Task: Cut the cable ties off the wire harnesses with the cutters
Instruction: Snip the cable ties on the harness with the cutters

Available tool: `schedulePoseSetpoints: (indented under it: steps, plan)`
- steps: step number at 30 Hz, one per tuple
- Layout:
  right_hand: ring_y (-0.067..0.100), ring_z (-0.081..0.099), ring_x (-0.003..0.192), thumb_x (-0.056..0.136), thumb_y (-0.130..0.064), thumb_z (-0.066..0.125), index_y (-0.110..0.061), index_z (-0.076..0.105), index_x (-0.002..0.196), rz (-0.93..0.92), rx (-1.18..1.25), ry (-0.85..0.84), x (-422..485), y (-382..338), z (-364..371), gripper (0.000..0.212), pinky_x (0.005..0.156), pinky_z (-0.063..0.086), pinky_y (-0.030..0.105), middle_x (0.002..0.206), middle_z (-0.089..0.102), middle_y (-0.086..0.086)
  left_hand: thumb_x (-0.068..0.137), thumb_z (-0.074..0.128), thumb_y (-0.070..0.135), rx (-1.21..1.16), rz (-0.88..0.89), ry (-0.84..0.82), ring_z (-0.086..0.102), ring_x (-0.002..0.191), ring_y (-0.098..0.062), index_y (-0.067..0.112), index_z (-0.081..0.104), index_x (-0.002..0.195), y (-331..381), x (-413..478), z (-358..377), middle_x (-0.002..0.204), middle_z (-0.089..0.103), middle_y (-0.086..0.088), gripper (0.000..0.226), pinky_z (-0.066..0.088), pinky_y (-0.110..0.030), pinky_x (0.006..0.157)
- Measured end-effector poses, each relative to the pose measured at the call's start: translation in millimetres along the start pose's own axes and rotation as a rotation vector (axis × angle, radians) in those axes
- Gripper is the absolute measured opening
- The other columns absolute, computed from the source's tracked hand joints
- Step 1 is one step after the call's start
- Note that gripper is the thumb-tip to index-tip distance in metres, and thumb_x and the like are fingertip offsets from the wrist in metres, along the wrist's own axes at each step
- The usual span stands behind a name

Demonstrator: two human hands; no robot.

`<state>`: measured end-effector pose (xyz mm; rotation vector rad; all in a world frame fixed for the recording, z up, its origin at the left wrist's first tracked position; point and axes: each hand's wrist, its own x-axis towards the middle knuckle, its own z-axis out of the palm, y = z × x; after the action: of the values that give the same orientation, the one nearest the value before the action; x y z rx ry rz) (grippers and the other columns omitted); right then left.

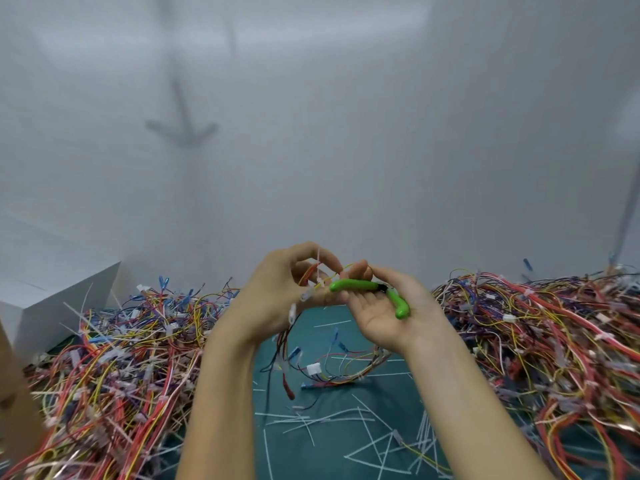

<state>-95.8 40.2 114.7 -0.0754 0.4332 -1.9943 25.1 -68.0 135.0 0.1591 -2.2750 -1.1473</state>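
Both hands were raised together over the middle of the bench (349, 403), which had a teal mat on it. The left hand (284, 292) had its fingers curled and pinched a thin bundle of red and yellow wires, part of a wire harness (332, 372). From the pinch the harness hung down in a loose loop, and its lower end with a white connector (313, 368) lay on the mat. A white cable tie (318, 268) stood up between the left fingers, just beside the tips of the other hand. The right hand (381, 310) was turned palm up with its fingers stretched towards the left hand and not wrapped round anything. The cutters (356, 285) lay across that palm with the green handles splayed, one pointing at the left hand and the other bending down over the heel of the palm. The cutting head was hidden, so I could not tell how the blades stood. A deep heap of tangled harnesses (121, 362) covered the bench on the left, and another heap (540, 341) covered it on the right. Cut white tie ends (304, 424) lay scattered on the mat between the forearms. A white box (62, 303) stood at the far left against the pale wall (346, 133).
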Motion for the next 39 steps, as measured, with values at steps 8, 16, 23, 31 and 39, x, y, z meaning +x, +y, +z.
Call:
schedulePoseSetpoints:
  steps: [8,16,23,31,39]
  plan:
    - [0.018,0.057,0.070,0.097,-0.011,0.050,0.003,0.059,0.095,0.079,-0.001,-0.058,-8,-11,2,0.017,0.047,0.056,0.033,0.075,0.064,0.012,0.087,0.070,0.022,-0.163,0.062,0.236,0.042,0.058,-0.011,0.018,0.079,0.088,-9,4,0,0.081,0.074,-0.012,0.010,0.036,-0.021,0.054]
    - [0.024,0.062,0.056,0.097,-0.040,0.050,0.002,0.069,0.093,-0.009,-0.973,-0.206,-26,-9,17,0.046,0.061,0.059,0.039,0.076,0.069,0.019,0.082,0.057,0.051,-0.409,-0.056,0.476,0.041,0.060,-0.008,0.026,0.079,0.071,-4,4,-2,0.067,0.065,0.011,0.036,0.036,-0.023,0.057]
    - [0.017,0.059,0.055,0.101,-0.052,0.035,-0.014,0.063,0.079,-0.498,-1.699,-0.082,-34,8,27,0.052,0.065,0.052,0.036,0.064,0.069,0.004,0.105,0.037,0.029,-0.397,-0.040,0.311,0.053,0.063,-0.008,0.013,0.061,0.079,-2,1,-7,0.069,0.063,0.004,0.039,0.044,-0.017,0.055]
    - [0.024,0.052,0.073,0.098,-0.064,0.022,-0.029,0.038,0.073,-0.840,-2.287,0.119,-37,13,24,0.047,0.059,0.034,0.038,0.071,0.053,-0.005,0.105,0.040,0.016,-0.281,0.015,0.221,0.056,0.068,-0.010,0.007,0.066,0.083,1,4,-3,0.070,0.064,0.002,0.035,0.054,-0.021,0.064]
    - [0.025,0.046,0.071,0.096,-0.065,0.017,-0.028,0.035,0.077,-0.947,-2.324,0.125,-35,15,23,0.046,0.060,0.030,0.038,0.068,0.046,-0.008,0.103,0.045,0.018,-0.273,0.012,0.186,0.065,0.091,-0.039,-0.002,0.070,0.100,2,3,-5,0.102,0.067,-0.029,0.032,0.060,-0.035,0.085]
